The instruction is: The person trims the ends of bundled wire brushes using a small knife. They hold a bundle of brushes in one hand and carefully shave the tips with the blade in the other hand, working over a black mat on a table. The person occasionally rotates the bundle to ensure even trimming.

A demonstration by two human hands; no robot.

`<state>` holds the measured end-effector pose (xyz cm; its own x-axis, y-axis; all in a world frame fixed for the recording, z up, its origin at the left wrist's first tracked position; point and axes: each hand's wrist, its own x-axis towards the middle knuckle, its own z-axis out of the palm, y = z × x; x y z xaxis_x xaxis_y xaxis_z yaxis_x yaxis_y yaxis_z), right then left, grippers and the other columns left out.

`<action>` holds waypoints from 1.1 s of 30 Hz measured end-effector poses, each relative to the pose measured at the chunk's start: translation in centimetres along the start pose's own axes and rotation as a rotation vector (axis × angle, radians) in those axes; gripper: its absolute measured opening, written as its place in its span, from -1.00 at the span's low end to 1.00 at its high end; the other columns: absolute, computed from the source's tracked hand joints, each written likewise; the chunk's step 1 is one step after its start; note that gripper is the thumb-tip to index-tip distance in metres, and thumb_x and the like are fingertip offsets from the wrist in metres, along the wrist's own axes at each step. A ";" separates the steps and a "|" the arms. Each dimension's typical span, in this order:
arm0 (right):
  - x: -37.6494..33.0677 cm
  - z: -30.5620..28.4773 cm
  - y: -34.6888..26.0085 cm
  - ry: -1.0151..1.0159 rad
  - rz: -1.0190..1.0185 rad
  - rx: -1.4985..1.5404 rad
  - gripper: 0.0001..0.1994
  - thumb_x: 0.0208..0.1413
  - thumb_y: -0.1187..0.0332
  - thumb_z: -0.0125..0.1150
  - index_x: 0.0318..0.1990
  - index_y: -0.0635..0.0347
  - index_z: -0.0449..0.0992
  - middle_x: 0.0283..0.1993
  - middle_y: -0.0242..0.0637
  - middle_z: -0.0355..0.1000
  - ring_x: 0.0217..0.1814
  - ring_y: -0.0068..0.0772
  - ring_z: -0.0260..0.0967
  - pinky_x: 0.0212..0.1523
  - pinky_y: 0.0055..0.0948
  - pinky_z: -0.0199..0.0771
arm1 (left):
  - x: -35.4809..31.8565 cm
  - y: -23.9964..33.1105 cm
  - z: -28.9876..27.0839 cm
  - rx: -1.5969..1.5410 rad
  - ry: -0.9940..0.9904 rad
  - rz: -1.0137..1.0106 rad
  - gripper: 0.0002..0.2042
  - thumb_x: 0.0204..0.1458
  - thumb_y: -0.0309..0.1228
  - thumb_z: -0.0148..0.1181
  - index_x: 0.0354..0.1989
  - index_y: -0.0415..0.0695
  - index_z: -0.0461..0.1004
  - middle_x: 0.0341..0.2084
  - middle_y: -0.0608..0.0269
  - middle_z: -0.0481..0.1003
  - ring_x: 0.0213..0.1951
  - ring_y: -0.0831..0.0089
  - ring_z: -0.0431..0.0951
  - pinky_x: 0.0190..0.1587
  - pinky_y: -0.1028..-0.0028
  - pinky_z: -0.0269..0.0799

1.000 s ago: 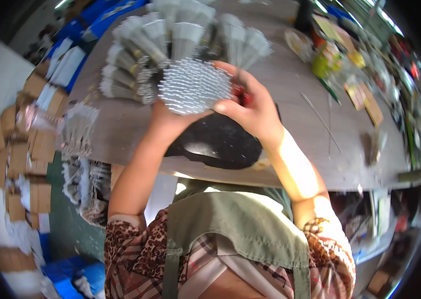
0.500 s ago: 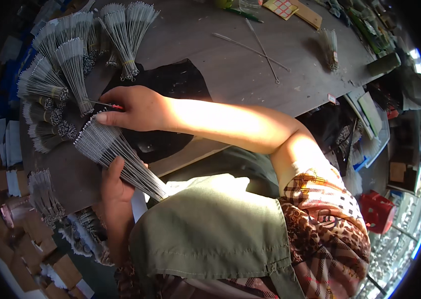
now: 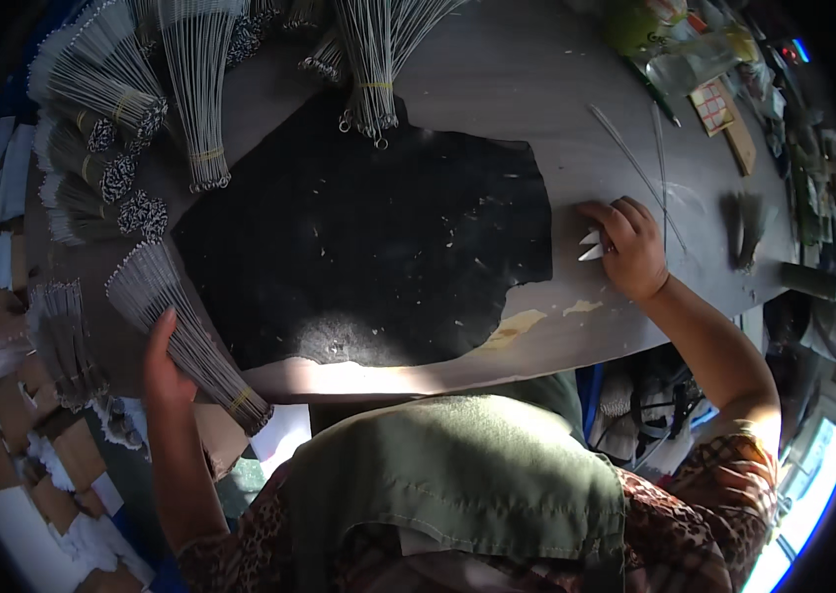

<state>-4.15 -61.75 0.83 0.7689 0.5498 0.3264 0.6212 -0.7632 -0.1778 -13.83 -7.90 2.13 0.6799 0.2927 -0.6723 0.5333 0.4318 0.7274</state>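
At the table's left edge my left hand [image 3: 167,368] is closed round a bundle of thin wire brushes [image 3: 202,346], its thumb lying along the wires. Pale bristle tips fan out at the upper left, while the looped ends meet at a yellow tie at the lower right. Over on the right side of the table, my right hand [image 3: 632,247] has curled fingers round what looks like small scissors. Two short pale blades [image 3: 591,246] stick out on its left; the handles are hidden in the palm. Two loose wire brushes [image 3: 635,158] lie just beyond that hand.
A black cloth [image 3: 368,237] covers the table's middle. Several tied brush bundles [image 3: 195,99] stand at the far left, with another pile [image 3: 62,336] near the left edge. A small brush bundle [image 3: 752,232] and a dark green cylinder [image 3: 810,281] sit at the right. Cardboard boxes [image 3: 17,415] lie lower left.
My right hand has left the bundle's tips and swung across to the table's right side with the scissors-like tool. My left hand still holds the bundle. The whole view has shifted.
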 end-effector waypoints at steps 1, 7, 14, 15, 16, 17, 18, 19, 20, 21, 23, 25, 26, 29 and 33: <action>-0.1 -0.1 0.0 -0.018 0.027 0.025 -0.62 -0.31 0.62 0.13 -0.21 0.12 0.42 -0.48 -0.31 0.32 -0.42 -0.17 0.30 -0.39 -0.25 0.31 | -0.1 -0.3 0.1 0.020 0.025 0.019 -0.74 0.04 -0.21 0.09 -0.29 -0.17 0.43 -0.48 0.23 0.49 -0.45 0.41 0.53 -0.36 0.38 0.49; 0.9 -0.3 0.7 -0.118 0.084 0.134 -0.62 -0.42 0.53 0.16 -0.28 0.09 0.42 -0.51 -0.37 0.28 -0.47 -0.29 0.24 -0.45 -0.32 0.21 | -0.7 -1.4 -1.3 -0.030 0.024 -0.020 -0.64 -0.01 -0.31 0.12 -0.10 -0.29 0.36 -0.29 0.12 0.46 -0.27 0.30 0.51 -0.20 0.35 0.48; 1.1 -0.6 1.1 -0.181 0.146 0.131 -0.74 -0.33 0.36 0.15 -0.34 0.04 0.42 -0.53 -0.41 0.27 -0.46 -0.31 0.24 -0.45 -0.33 0.19 | -1.0 -1.0 -1.1 0.113 0.076 -0.067 -0.65 0.02 -0.35 0.13 -0.04 -0.22 0.32 -0.25 0.20 0.42 -0.22 0.33 0.47 -0.17 0.32 0.47; 1.0 -0.7 1.5 -0.211 0.155 0.131 -0.74 -0.31 0.36 0.16 -0.33 0.02 0.42 -0.51 -0.42 0.28 -0.44 -0.31 0.25 -0.42 -0.34 0.21 | -0.7 -0.8 -0.3 0.104 0.076 -0.053 -0.65 0.00 -0.37 0.16 -0.05 -0.22 0.32 -0.26 0.20 0.41 -0.22 0.34 0.46 -0.18 0.31 0.48; 1.0 -0.7 1.5 -0.213 0.160 0.127 -0.73 -0.30 0.35 0.17 -0.32 0.01 0.42 -0.50 -0.42 0.28 -0.42 -0.32 0.26 -0.40 -0.34 0.22 | -0.6 -0.5 0.3 0.083 0.124 -0.058 -0.66 -0.03 -0.44 0.16 -0.08 -0.28 0.32 -0.25 0.17 0.41 -0.27 0.35 0.47 -0.20 0.34 0.48; 1.0 -0.9 1.4 -0.215 0.162 0.123 -0.73 -0.29 0.35 0.17 -0.30 -0.01 0.42 -0.48 -0.43 0.29 -0.40 -0.32 0.27 -0.38 -0.35 0.22 | -0.5 0.0 0.9 0.093 0.127 -0.062 -0.67 -0.03 -0.45 0.16 -0.08 -0.28 0.32 -0.25 0.17 0.41 -0.27 0.35 0.47 -0.21 0.34 0.47; 0.9 -0.8 1.4 -0.217 0.159 0.120 -0.72 -0.28 0.34 0.18 -0.29 -0.02 0.41 -0.47 -0.43 0.30 -0.38 -0.33 0.27 -0.35 -0.35 0.23 | -0.5 0.3 1.3 0.100 0.134 -0.063 -0.68 -0.03 -0.45 0.16 -0.09 -0.27 0.33 -0.25 0.17 0.41 -0.27 0.35 0.47 -0.22 0.33 0.47; 0.5 -0.7 1.3 -0.213 0.170 0.111 -0.72 -0.27 0.34 0.18 -0.28 -0.03 0.41 -0.46 -0.44 0.30 -0.36 -0.33 0.28 -0.33 -0.35 0.24 | -0.6 0.5 1.8 0.106 0.142 -0.065 -0.68 -0.03 -0.45 0.16 -0.09 -0.27 0.34 -0.25 0.17 0.41 -0.27 0.35 0.47 -0.22 0.33 0.47; 0.2 -0.5 1.4 -0.202 0.171 0.103 -0.71 -0.26 0.34 0.19 -0.26 -0.04 0.40 -0.44 -0.44 0.30 -0.35 -0.34 0.28 -0.31 -0.35 0.25 | -0.3 0.2 2.2 0.105 0.122 -0.034 -0.69 -0.03 -0.44 0.17 -0.10 -0.26 0.34 -0.26 0.18 0.41 -0.27 0.36 0.46 -0.22 0.34 0.46; 0.1 -0.5 0.9 -0.200 0.169 0.115 -0.70 -0.25 0.34 0.19 -0.25 -0.05 0.39 -0.43 -0.45 0.31 -0.33 -0.34 0.28 -0.30 -0.35 0.25 | -0.5 0.1 1.9 0.111 0.122 -0.009 -0.69 -0.03 -0.44 0.17 -0.11 -0.26 0.35 -0.26 0.19 0.41 -0.27 0.36 0.46 -0.22 0.34 0.45; 0.3 -1.0 0.6 -0.199 0.177 0.142 -0.70 -0.23 0.35 0.19 -0.23 -0.05 0.38 -0.41 -0.45 0.32 -0.31 -0.33 0.29 -0.29 -0.33 0.26 | -0.7 -0.5 1.8 0.084 0.178 0.025 -0.70 -0.03 -0.42 0.18 -0.12 -0.24 0.36 -0.28 0.22 0.41 -0.27 0.37 0.46 -0.20 0.34 0.43; 1.3 -1.3 1.9 -0.177 0.157 0.135 -0.70 -0.24 0.36 0.20 -0.24 -0.04 0.37 -0.41 -0.44 0.32 -0.31 -0.32 0.30 -0.29 -0.32 0.27 | -2.0 0.1 4.5 -0.057 0.258 -0.033 -0.71 -0.02 -0.37 0.17 -0.13 -0.23 0.37 -0.30 0.24 0.41 -0.27 0.35 0.46 -0.19 0.34 0.41; 1.3 -1.1 1.9 -0.166 0.155 0.130 -0.70 -0.25 0.38 0.21 -0.26 -0.03 0.36 -0.41 -0.43 0.32 -0.31 -0.31 0.30 -0.30 -0.30 0.28 | -3.6 0.8 5.6 -0.145 0.287 -0.112 -0.71 0.00 -0.35 0.16 -0.14 -0.22 0.38 -0.30 0.25 0.41 -0.27 0.34 0.45 -0.19 0.34 0.41; 1.5 -0.4 0.8 -0.161 0.164 0.126 -0.71 -0.26 0.40 0.20 -0.28 -0.03 0.35 -0.41 -0.42 0.33 -0.29 -0.28 0.31 -0.28 -0.27 0.30 | -7.8 1.2 7.9 -0.349 0.101 -0.039 -0.72 0.08 -0.19 0.02 -0.22 -0.17 0.34 -0.44 0.21 0.39 -0.37 0.30 0.44 -0.28 0.26 0.42; 1.9 -0.3 0.9 -0.318 0.189 0.128 -0.75 -0.12 0.33 0.16 -0.22 -0.06 0.35 -0.29 -0.39 0.40 -0.14 -0.24 0.33 -0.17 -0.23 0.33 | -11.3 3.3 13.1 -0.583 -0.272 -0.023 -0.53 0.15 0.01 -0.20 -0.02 -0.15 0.26 -0.32 0.17 0.32 -0.38 0.34 0.32 -0.33 0.32 0.28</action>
<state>-2.19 -61.53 1.51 0.8674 0.4970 -0.0238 0.4629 -0.8236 -0.3279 -13.17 -20.92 13.93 0.8161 0.0841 -0.5717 0.2400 0.8507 0.4677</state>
